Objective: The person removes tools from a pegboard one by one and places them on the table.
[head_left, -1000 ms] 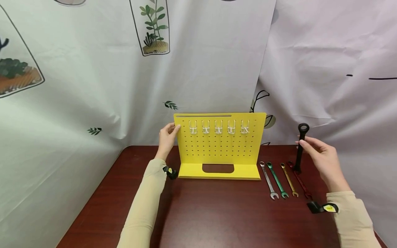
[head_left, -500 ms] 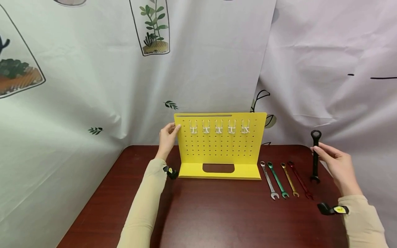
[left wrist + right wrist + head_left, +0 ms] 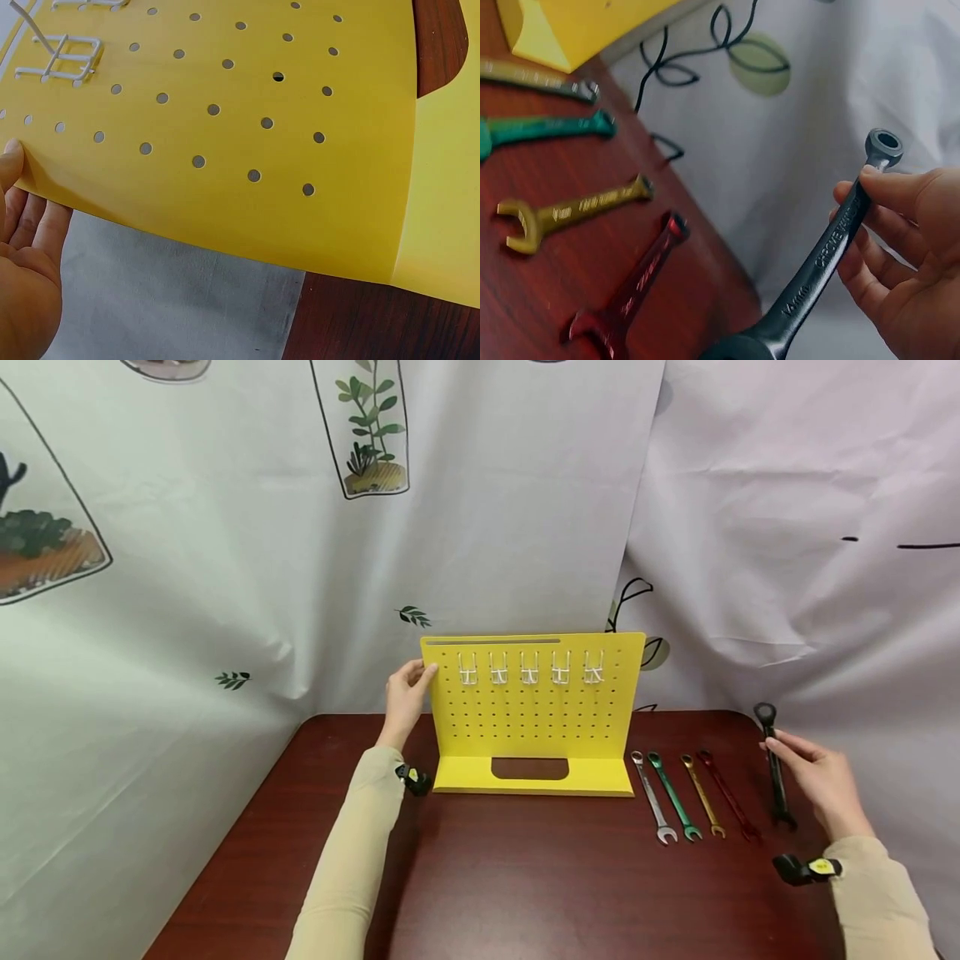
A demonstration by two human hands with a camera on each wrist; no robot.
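Observation:
My left hand [image 3: 406, 697] grips the upper left edge of a yellow pegboard [image 3: 532, 718], thumb in front and fingers behind. In the left wrist view the thumb [image 3: 10, 161] lies on the board's face. Between thumb and fingers my right hand [image 3: 821, 781] pinches a black combination wrench [image 3: 776, 768] near its ring end. The wrench tilts, ring end up, its open end low over the table's right side. To its left lie a red wrench [image 3: 727, 793], a gold wrench [image 3: 702, 795], a green wrench [image 3: 673, 795] and a silver wrench [image 3: 654, 797], side by side.
Several white wire hooks [image 3: 529, 672] sit in a row near the board's top. The board stands on the dark red-brown table [image 3: 555, 877], toward its back. Behind hangs a pale printed cloth [image 3: 510, 527], close to the table's back and right edges.
My right hand has carried the black wrench from above the red wrench to the right, then lowered it; its ring end now leans away. My left hand has stayed on the board.

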